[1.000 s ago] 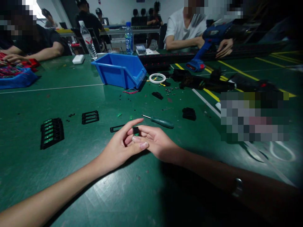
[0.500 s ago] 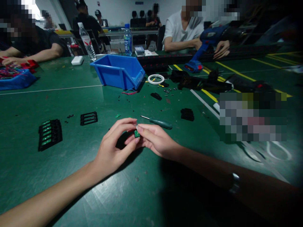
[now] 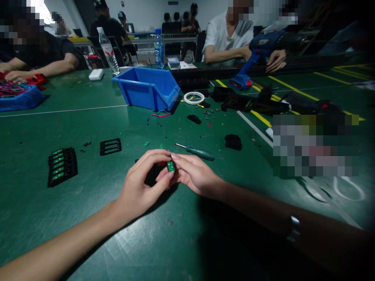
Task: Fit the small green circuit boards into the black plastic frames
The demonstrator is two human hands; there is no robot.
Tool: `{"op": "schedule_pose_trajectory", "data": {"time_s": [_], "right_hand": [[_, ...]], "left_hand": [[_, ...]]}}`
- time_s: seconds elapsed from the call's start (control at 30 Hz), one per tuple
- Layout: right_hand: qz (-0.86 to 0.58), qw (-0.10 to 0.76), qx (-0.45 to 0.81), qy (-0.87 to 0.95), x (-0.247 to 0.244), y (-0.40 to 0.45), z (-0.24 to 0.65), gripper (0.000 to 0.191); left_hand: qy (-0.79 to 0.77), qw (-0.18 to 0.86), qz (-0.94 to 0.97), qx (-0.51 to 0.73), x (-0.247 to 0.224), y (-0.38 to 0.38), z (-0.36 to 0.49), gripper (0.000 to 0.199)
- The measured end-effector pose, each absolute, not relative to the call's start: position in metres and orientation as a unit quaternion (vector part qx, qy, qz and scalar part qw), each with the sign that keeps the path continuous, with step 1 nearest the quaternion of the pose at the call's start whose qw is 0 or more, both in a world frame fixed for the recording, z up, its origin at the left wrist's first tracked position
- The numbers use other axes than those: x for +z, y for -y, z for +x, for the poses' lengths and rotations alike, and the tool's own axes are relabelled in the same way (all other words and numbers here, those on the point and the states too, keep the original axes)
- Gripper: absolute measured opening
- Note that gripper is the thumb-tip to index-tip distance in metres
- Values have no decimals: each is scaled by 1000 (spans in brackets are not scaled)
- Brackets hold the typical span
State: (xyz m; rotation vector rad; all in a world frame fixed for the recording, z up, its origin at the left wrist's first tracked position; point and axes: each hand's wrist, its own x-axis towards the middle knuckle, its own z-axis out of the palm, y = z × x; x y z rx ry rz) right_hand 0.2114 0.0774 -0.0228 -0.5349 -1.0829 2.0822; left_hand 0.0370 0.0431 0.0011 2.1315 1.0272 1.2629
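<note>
A small green circuit board (image 3: 170, 166) is pinched between my two hands, just above the table. My left hand (image 3: 143, 177) grips it from the left with thumb and fingers curled round. From the right, my right hand (image 3: 195, 171) closes on it, the thumb along its upper end. Just beyond my fingers lie a green-handled screwdriver (image 3: 200, 152) and a tiny green board (image 3: 147, 144). To the left sits a black plastic holder (image 3: 62, 166) with several green boards in its slots. A black slotted frame (image 3: 110, 146) lies between it and my left hand.
A blue bin (image 3: 140, 89) stands ahead, with a roll of white tape (image 3: 193, 98) beside it. Small screws (image 3: 209, 114) and a stack of black parts (image 3: 233, 142) lie to the right. Farther back is a blue cordless drill (image 3: 249, 62) near a co-worker's hand (image 3: 276, 61).
The green board has turned between my fingers, so more of its face shows. Both hands stay almost in the same place.
</note>
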Motion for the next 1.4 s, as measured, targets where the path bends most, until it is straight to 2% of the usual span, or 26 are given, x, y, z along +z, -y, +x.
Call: {"op": "schedule_pose_trajectory", "data": {"time_s": [0.3, 0.63, 0.93, 1.4], "right_hand": [[-214, 358, 811, 410, -24, -77, 211, 33], [-215, 355, 805, 424, -23, -77, 212, 38], [-210, 360, 809, 415, -24, -76, 212, 32], [-235, 348, 773, 476, -10, -72, 214, 38]], "left_hand": [[-368, 221, 770, 471, -1, -43, 37, 28], [-357, 218, 775, 474, 0, -41, 36, 29], [-358, 241, 762, 483, -3, -41, 35, 30], [-360, 255, 756, 484, -6, -40, 34, 33]]}}
